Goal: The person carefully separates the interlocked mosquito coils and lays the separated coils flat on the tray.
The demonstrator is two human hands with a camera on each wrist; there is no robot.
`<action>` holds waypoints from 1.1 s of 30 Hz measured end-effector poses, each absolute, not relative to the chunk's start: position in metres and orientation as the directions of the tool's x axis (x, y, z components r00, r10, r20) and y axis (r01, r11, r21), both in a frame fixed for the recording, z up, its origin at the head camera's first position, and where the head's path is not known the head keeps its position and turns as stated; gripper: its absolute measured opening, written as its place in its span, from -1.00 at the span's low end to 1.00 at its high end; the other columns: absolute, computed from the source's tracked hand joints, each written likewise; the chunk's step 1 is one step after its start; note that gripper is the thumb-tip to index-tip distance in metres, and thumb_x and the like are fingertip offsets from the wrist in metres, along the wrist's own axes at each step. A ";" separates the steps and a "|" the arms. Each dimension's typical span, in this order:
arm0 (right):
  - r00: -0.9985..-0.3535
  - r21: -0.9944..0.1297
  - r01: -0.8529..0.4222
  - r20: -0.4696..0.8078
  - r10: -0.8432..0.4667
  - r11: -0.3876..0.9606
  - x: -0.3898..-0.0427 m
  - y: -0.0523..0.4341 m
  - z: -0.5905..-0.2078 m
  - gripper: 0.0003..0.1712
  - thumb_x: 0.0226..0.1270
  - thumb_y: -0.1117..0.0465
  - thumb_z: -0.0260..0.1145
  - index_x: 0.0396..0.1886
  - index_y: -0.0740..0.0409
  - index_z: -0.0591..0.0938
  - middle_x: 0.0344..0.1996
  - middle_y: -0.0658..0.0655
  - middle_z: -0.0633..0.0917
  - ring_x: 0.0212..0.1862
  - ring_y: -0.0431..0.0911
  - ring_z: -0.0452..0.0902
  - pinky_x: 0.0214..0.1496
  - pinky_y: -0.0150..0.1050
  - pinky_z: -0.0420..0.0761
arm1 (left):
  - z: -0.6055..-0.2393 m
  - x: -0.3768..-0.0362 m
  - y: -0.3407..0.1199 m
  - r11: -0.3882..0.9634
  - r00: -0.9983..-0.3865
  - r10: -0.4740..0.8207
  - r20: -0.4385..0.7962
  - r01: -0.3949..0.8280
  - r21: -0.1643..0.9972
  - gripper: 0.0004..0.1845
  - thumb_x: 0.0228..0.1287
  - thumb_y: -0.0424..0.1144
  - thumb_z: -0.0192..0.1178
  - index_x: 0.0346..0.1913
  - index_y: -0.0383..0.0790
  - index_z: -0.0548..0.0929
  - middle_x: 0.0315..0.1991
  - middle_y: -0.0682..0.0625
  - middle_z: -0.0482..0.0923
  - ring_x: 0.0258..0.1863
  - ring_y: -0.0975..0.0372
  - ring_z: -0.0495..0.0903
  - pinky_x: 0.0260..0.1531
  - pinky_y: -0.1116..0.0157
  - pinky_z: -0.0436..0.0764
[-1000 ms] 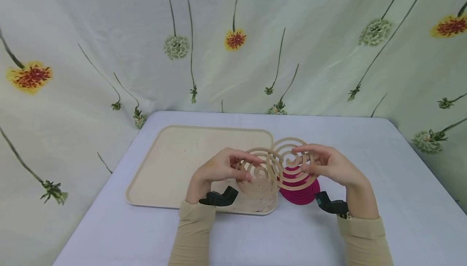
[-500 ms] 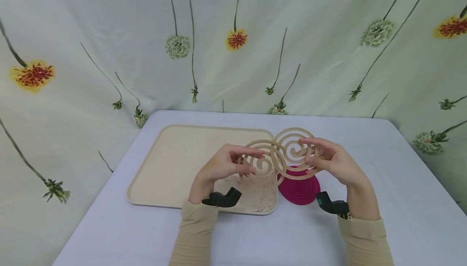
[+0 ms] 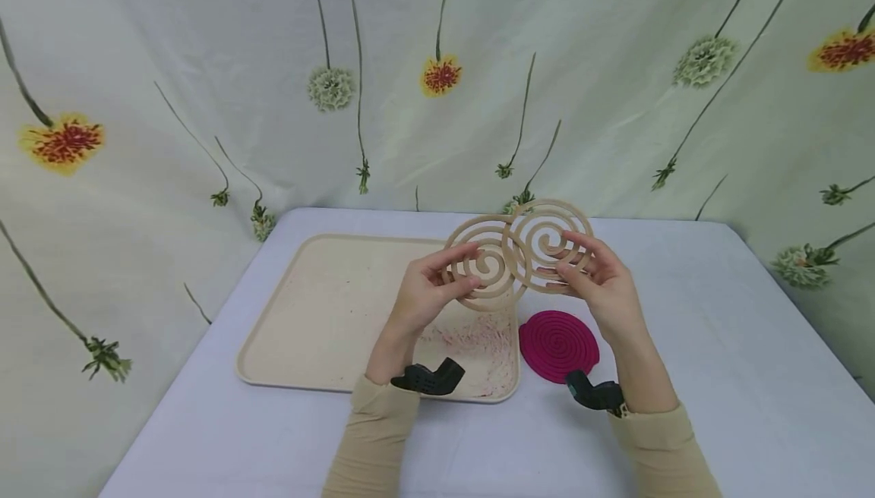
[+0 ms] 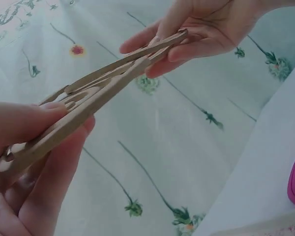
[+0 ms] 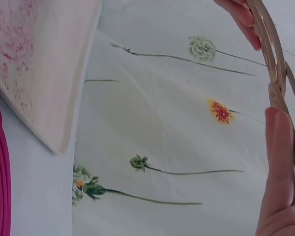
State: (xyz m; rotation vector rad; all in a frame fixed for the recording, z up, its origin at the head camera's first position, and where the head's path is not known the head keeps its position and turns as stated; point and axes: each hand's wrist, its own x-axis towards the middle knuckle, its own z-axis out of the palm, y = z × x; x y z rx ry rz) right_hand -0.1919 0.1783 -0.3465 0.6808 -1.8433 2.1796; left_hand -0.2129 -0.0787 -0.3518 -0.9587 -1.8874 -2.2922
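Observation:
My left hand (image 3: 425, 291) pinches a beige mosquito coil (image 3: 485, 306) between thumb and fingers near its left side. A second beige mosquito coil (image 3: 551, 203) is pinched at its right side by my right hand (image 3: 604, 282). Both flat spirals are raised in front of me, tilted toward the head camera, and their inner edges overlap and interlace in the middle. Seen nearly edge-on in the left wrist view, the coils (image 4: 101, 101) cross each other between the two hands. A tightly wound magenta mosquito coil (image 3: 559, 346) lies on the table below my right hand.
A beige tray (image 3: 328, 316) lies on the white-covered table (image 3: 718, 331), with reddish specks (image 3: 478, 338) at its right end. The magenta coil sits right by the tray's right edge. A flower-printed cloth (image 3: 615, 141) hangs behind the table.
Both hands have raised the beige coils up and away from the tray and magenta coil. The coils now face the head camera more squarely, and the magenta coil shows whole.

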 end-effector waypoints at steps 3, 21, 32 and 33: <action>-0.851 -0.891 -0.434 0.454 -0.265 -0.134 -0.192 0.185 -0.346 -0.57 0.29 0.53 0.13 0.15 0.25 0.44 -0.17 0.08 0.69 -0.19 -0.06 0.67 -0.21 -0.17 0.67 | -0.354 -0.215 -0.089 -0.259 -0.800 0.414 0.434 0.353 0.899 -0.52 0.12 -0.63 0.18 0.15 -0.60 0.42 -0.09 -0.05 0.59 -0.38 0.23 0.69 -0.48 0.35 0.66; -0.750 -0.944 -0.308 0.319 -0.579 -0.121 -0.198 0.205 -0.352 -0.49 0.24 0.59 0.14 0.19 0.26 0.43 -0.12 0.15 0.58 -0.46 -0.15 0.62 -0.45 -0.19 0.67 | -0.352 -0.217 -0.105 -0.105 -0.712 0.607 0.354 0.369 0.923 -0.53 0.05 -0.63 0.23 0.10 -0.55 0.49 -0.07 -0.33 0.58 -0.56 0.23 0.61 -0.51 0.33 0.64; -0.711 -0.927 -0.321 0.371 -0.597 -0.193 -0.197 0.204 -0.352 -0.44 0.23 0.63 0.09 0.19 0.16 0.44 -0.11 0.11 0.59 -0.39 -0.16 0.63 -0.44 -0.24 0.67 | -0.348 -0.213 -0.097 -0.147 -0.704 0.589 0.397 0.390 0.909 -0.55 0.08 -0.64 0.20 0.10 -0.58 0.48 -0.06 -0.37 0.57 -0.51 0.23 0.64 -0.51 0.30 0.65; -0.718 -0.925 -0.335 0.374 -0.587 -0.180 -0.197 0.202 -0.352 -0.46 0.23 0.63 0.09 0.18 0.19 0.44 -0.12 0.11 0.59 -0.40 -0.16 0.63 -0.45 -0.23 0.67 | -0.348 -0.213 -0.096 -0.152 -0.705 0.583 0.404 0.394 0.907 -0.55 0.08 -0.65 0.20 0.10 -0.59 0.47 -0.06 -0.38 0.56 -0.50 0.23 0.65 -0.51 0.30 0.65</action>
